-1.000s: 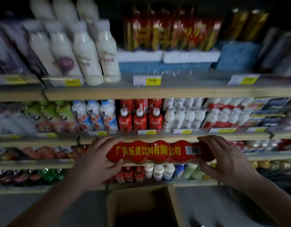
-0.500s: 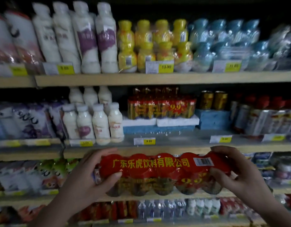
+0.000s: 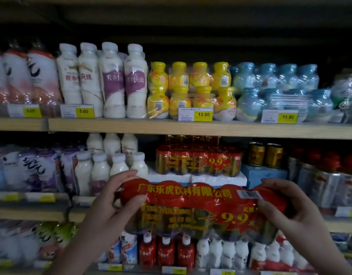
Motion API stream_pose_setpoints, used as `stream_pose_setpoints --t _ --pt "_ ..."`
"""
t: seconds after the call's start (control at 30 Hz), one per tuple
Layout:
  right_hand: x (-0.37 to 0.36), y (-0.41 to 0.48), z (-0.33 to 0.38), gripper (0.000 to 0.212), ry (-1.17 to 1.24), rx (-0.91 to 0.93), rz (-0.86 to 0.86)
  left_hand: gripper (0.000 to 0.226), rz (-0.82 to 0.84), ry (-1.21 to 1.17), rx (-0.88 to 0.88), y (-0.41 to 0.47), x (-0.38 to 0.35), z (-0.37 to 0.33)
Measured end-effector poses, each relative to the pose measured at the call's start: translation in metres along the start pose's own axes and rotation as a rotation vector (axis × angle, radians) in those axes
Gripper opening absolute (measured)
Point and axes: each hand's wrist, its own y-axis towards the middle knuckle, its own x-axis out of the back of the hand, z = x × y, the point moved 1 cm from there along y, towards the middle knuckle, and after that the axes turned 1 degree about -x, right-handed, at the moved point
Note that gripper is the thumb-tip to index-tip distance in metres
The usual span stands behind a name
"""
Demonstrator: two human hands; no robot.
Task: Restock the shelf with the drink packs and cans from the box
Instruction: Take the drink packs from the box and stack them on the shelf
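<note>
Both hands hold a red shrink-wrapped drink pack up in front of the middle shelf.

At the left, the left hand (image 3: 111, 197) clamps the pack's left end, thumb on the near face, fingers curled over the top. The drink pack (image 3: 193, 207) stretches level between the hands, yellow lettering along its top and a 9.9 price burst toward its right. Beyond it, on the wooden shelf (image 3: 191, 129) level just below, a matching red pack (image 3: 199, 160) sits on white foam blocks (image 3: 197, 178). At the right, the right hand (image 3: 286, 207) grips the pack's right end near the barcode.
</note>
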Motion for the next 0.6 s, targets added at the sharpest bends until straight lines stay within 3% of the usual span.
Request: stream_pose_setpoints --t 0.1,0.23,0.33,0.37,0.47,0.6 --pt "-0.004 0.007 0.007 0.076 -0.032 0.009 -0.036 0.049 -0.004 0.017 -0.014 0.011 0.004 -0.002" --pt "-0.012 0.016 0.011 0.039 0.042 -0.028 -0.021 0.058 0.013 0.024 -0.041 0.029 0.008 0.001" --pt "-0.014 0.021 0.012 0.066 -0.014 -0.031 -0.037 0.060 0.016 0.024 -0.067 0.043 0.008 0.006" --pt "-0.015 0.023 0.013 0.066 -0.024 -0.038 -0.052 0.062 0.017 0.028 -0.073 0.047 0.007 0.007" --pt "-0.014 0.032 0.004 0.037 0.001 -0.043 -0.057 0.069 0.010 0.019 -0.083 0.057 0.002 0.011" --pt "-0.009 0.048 -0.007 0.036 -0.009 -0.066 -0.030 0.069 0.010 0.065 -0.080 0.065 -0.011 0.011"
